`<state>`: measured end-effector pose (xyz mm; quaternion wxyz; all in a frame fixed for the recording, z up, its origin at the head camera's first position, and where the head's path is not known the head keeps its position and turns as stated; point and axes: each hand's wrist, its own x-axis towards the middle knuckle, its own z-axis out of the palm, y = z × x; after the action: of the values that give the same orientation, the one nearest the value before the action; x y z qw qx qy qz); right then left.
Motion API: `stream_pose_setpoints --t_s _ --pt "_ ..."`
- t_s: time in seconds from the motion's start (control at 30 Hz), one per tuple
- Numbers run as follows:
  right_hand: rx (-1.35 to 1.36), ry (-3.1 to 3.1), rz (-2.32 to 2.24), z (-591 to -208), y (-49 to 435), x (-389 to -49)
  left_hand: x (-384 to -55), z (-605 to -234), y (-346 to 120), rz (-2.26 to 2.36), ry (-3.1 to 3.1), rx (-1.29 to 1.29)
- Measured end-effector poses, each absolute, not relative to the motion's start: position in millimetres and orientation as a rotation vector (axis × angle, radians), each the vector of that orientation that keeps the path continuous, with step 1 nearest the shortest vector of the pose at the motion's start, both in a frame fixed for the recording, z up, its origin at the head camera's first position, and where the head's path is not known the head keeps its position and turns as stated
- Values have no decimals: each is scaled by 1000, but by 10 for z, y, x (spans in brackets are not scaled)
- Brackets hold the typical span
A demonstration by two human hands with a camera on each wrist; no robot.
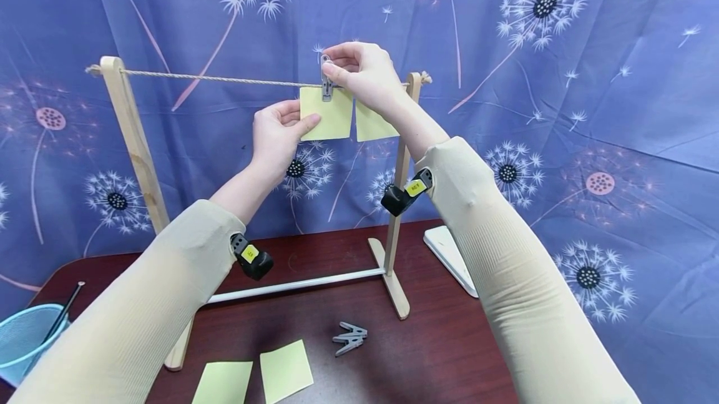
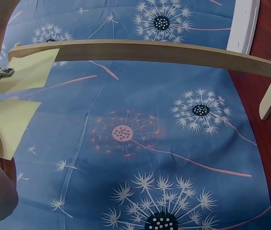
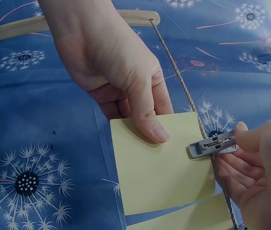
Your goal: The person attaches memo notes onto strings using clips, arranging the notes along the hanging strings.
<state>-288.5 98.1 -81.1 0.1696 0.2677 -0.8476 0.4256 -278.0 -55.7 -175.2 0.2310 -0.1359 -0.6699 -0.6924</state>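
A yellow paper note (image 1: 335, 122) hangs at the rope (image 1: 224, 79), its top edge right at the line. My left hand (image 1: 274, 142) pinches its left side, thumb in front and fingers behind. With thumb and fingers, my right hand (image 1: 371, 73) pinches the handle end of a grey clothespin (image 3: 203, 147). The clothespin's jaws lie over the rope and the note's top edge. To the right, a second yellow note (image 1: 375, 127) hangs beside it, partly behind my right hand and wrist; the left wrist view shows a clip (image 2: 4, 72) on it.
A wooden stand (image 1: 137, 142) carries the rope, with a white bar (image 1: 303, 282) low between its posts. Two yellow notes (image 1: 285, 371) and grey clothespins (image 1: 351, 337) lie on the dark red table (image 1: 438, 354). A blue mesh basket (image 1: 22, 335) stands left, a white object (image 1: 449, 257) right.
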Motion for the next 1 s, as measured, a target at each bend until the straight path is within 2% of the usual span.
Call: stream_pose_setpoints --t_s 0.7,1.0 --pt "789 -2262 1263 -913 973 -2873 -2763 -1926 -652 -1831 -1915 -360" --pt "816 -1927 1389 -1018 958 -2854 -2763 -2069 -770 -1847 -1913 -386"
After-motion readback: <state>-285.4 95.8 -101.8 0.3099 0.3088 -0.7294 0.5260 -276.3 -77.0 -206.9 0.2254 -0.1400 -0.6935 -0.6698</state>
